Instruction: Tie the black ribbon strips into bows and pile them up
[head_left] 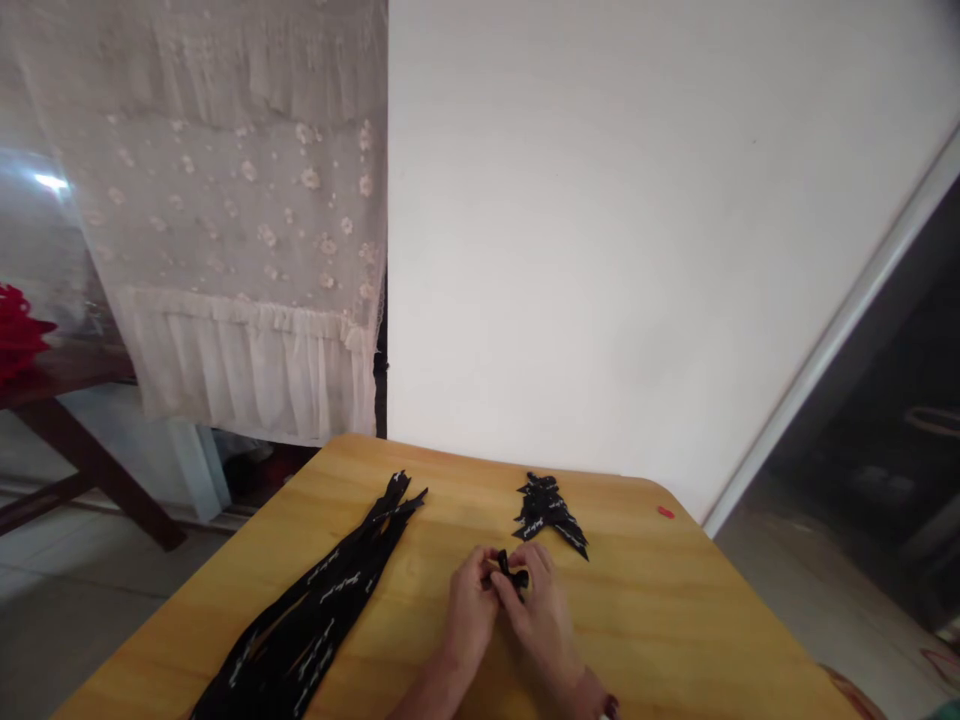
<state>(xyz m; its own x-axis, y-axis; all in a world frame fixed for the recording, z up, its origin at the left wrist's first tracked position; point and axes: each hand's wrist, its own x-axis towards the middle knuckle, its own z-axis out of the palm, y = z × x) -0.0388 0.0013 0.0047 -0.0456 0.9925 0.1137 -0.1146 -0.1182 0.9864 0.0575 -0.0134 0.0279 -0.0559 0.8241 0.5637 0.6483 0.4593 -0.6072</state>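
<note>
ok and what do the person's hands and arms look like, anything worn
The left hand and right hand are gloveless; no sleeve shows on the left forearm or right forearm. A dark reddish band, perhaps a bracelet, is at the right wrist, partly cut off by the picture's edge.

Long black white-lettered fabric ribbons (pixel 337 605) obstruct left; black ribbon pile (pixel 544 506) obstructs ahead; yellow wood-grain tabletop (pixel 675 620) permits rightward passage.
</note>
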